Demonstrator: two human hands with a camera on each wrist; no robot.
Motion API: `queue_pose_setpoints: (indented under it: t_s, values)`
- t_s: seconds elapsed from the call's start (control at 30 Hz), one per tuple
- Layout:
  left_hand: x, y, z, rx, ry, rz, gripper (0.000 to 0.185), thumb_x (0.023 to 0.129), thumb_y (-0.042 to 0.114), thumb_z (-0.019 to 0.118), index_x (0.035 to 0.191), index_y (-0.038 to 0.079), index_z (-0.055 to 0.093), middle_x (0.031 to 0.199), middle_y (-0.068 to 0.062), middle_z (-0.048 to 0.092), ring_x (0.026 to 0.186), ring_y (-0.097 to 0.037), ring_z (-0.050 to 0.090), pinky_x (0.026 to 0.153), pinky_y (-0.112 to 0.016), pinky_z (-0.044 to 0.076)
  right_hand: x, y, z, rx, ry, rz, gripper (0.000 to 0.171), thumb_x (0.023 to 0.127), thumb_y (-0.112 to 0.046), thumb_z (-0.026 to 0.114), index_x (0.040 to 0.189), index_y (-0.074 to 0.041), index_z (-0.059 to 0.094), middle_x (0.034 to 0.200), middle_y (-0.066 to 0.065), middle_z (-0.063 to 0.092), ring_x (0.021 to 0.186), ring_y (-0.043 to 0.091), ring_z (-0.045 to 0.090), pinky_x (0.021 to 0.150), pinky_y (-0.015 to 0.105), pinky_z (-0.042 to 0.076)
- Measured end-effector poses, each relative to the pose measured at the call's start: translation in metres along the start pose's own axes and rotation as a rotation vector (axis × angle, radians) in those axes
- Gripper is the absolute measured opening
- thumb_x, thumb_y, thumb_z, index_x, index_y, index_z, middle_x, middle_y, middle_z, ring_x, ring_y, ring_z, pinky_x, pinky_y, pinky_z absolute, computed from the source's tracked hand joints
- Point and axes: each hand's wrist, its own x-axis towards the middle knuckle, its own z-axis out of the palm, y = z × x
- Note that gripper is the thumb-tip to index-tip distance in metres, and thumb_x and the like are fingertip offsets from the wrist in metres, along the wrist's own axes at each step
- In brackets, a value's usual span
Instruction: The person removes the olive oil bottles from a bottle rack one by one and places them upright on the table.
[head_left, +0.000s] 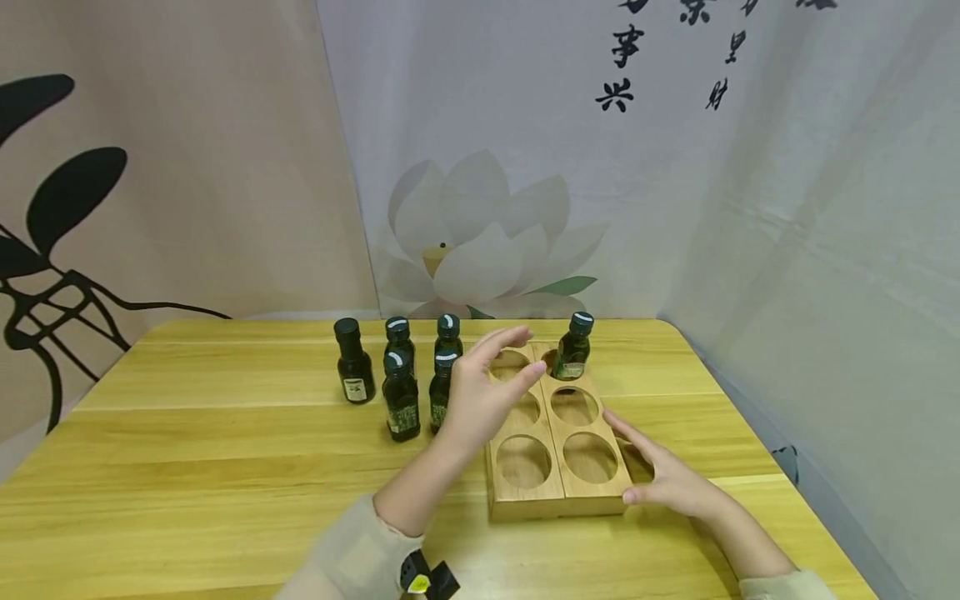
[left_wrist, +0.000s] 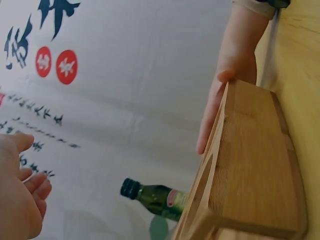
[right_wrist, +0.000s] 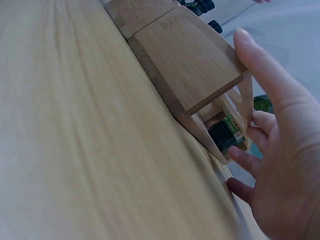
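One bottle (head_left: 573, 348) racked; my left hand (head_left: 480, 396) hovers relaxed and empty, my flat right hand (head_left: 667, 475) steadies the wooden rack (head_left: 558, 492), so next I judge a reach toward nine o'clock for a loose bottle (head_left: 442, 392).

Dark green bottles (head_left: 401, 406) with what look like white-marked caps; pale bamboo rack (head_left: 555, 475); yellow wood-grain bench (head_left: 187, 467); grey curtain (head_left: 487, 250) printed with a white lotus.

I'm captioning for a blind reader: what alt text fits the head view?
A wooden rack with six round holes holds one dark bottle. The left hand hovers open above it, the right hand rests beside it, and five bottles stand on the table.
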Motion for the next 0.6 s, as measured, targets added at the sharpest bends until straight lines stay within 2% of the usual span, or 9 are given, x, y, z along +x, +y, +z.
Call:
queue_pose_setpoints:
  t_s: [0.17, 0.3, 0.6]
  values:
    - [0.013, -0.007, 0.017, 0.003, -0.075, -0.066, 0.046, 0.086, 0.02, 0.074, 0.129, 0.009, 0.06, 0.122, -0.002, 0.062, 0.111, -0.011, 0.054, 0.088, -0.036, 0.044, 0.0, -0.002, 0.0, -0.005, -0.002, -0.01, 0.095, 0.085, -0.05, 0.069, 0.155, -0.017, 0.014, 0.158, 0.009, 0.014, 0.134, 0.05, 0.019, 0.092, 0.078, 0.014]
    - [0.025, -0.016, 0.028, 0.024, -0.114, -0.098, 0.049, 0.087, 0.022, 0.073, 0.132, 0.008, 0.057, 0.124, -0.005, 0.061, 0.113, -0.013, 0.053, 0.09, -0.04, 0.044, 0.0, -0.003, -0.001, -0.016, -0.004, -0.015, 0.094, 0.085, -0.049, 0.068, 0.155, -0.017, 0.014, 0.158, 0.009, 0.014, 0.134, 0.051, 0.018, 0.091, 0.079, 0.013]
    - [0.046, -0.033, 0.049, 0.052, -0.113, -0.18, 0.05, 0.088, 0.025, 0.073, 0.133, 0.011, 0.057, 0.122, -0.001, 0.06, 0.115, -0.015, 0.053, 0.099, -0.041, 0.039, 0.0, -0.001, -0.001, 0.002, -0.004, 0.022, 0.096, 0.084, -0.048, 0.071, 0.155, -0.019, 0.014, 0.159, 0.004, 0.014, 0.134, 0.049, 0.02, 0.093, 0.078, 0.013]
